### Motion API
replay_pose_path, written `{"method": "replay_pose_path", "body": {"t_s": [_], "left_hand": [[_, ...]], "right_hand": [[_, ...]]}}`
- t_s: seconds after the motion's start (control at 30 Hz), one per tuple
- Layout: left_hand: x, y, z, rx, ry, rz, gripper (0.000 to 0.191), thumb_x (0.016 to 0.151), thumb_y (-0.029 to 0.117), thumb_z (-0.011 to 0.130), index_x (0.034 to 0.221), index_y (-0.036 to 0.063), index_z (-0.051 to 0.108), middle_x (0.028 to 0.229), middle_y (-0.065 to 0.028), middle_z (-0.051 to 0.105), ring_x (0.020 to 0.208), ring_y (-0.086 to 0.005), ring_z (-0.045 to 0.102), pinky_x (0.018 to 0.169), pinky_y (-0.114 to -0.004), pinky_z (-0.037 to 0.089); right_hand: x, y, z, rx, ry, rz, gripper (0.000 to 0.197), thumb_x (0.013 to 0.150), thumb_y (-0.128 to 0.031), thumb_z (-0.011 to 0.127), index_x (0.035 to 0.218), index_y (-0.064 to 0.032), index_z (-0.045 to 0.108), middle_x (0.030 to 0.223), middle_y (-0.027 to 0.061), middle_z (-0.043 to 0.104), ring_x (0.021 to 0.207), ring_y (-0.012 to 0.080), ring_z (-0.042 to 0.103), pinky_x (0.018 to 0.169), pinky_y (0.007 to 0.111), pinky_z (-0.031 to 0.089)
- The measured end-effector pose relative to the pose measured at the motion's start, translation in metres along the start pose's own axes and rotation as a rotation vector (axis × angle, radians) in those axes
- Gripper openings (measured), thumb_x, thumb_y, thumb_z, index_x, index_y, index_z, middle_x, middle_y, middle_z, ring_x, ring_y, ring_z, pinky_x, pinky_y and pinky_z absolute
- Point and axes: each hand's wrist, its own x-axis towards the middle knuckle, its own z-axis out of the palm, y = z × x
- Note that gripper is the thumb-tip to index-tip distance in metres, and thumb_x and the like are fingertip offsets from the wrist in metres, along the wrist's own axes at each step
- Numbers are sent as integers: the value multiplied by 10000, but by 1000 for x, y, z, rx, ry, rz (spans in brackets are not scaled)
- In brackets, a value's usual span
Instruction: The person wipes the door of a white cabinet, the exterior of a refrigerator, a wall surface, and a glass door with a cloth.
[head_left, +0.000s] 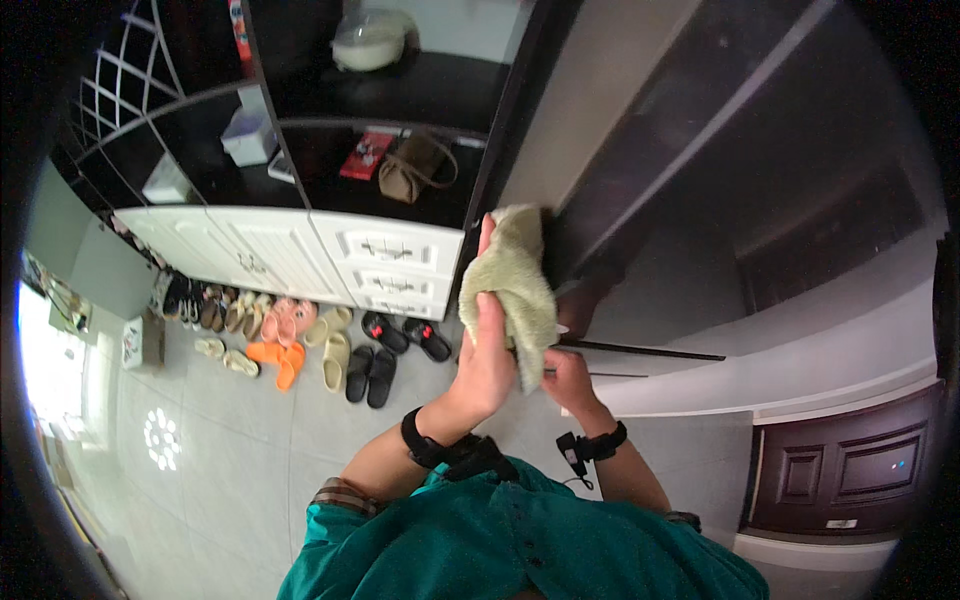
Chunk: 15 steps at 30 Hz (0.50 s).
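A pale green terry cloth (517, 277) is bunched up in front of me, beside a dark glossy panel (675, 247). My left hand (486, 367) grips it, thumb on top and a finger showing at its far left edge. My right hand (571, 381) is just right of the cloth's lower end, below the panel's bottom corner. Its fingers are curled and partly hidden, so whether they hold the cloth or something else cannot be made out. Both wrists wear black straps, and a small device with a cable hangs at the right wrist strap (604, 442).
On the left stands a white-fronted cabinet (330, 262) with dark shelves, holding a brown handbag (411, 169), a red packet (366, 155) and a white box (249, 139). Several pairs of shoes, including orange slippers (285, 360), line the tiled floor (232, 450). A brown panelled door (840, 472) is at right.
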Motion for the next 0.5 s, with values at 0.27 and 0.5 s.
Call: {"method": "replay_pose_path", "body": {"t_s": [0.27,0.5], "left_hand": [[101,81,88,206,-99,641,580,1015,337,237,1477,7,117,1457,-145,311,1325,-224,324,1087,-306,240],[106,96,108,763,95,911,616,936,-13,445,1474,2,146,1421,-172,366,1253,-229,418,1030,-329,344]], "right_hand": [[-31,2,3,13,-35,-80,252,881,-295,653,1004,-80,700,902,58,713,795,160,684,679,304,534],[-49,0,-6,179,30,-133,230,888,-265,646,1020,-83,695,936,54,712,809,166,684,680,296,544]]}}
